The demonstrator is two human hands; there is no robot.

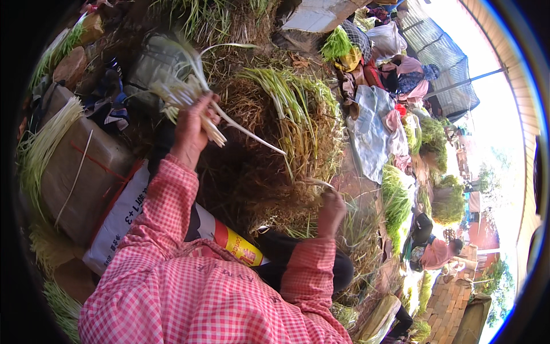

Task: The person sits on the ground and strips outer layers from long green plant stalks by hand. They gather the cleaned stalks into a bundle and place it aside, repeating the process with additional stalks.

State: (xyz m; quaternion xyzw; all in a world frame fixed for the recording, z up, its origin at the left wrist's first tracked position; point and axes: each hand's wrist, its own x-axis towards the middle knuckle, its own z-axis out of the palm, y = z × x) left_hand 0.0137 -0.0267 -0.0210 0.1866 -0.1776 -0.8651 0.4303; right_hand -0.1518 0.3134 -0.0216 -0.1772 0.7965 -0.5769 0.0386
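My left hand (195,124) grips a small bundle of pale, trimmed stalks (182,96), which look like blanched green garlic or a similar allium. One longer white stalk (249,133) slants out past it, down to the right, with its green tip near the heap. My right hand (331,210) is closed, slightly blurred, with a thin pale strip (320,183) between its fingertips. Between and beyond the hands lies a heap of uncleaned green stalks (296,116) with brown roots and dry, straw-like leaves (279,206). Both my forearms are in red-and-white checked sleeves.
At left, cleaned stalks (47,146) lie over a brown wrapped block (81,172), beside a printed white sack (120,219). A clear plastic-wrapped bundle (157,64) is beyond my left hand. People (438,253) sit among green bundles (395,198) and plastic sheeting (369,124) at right.
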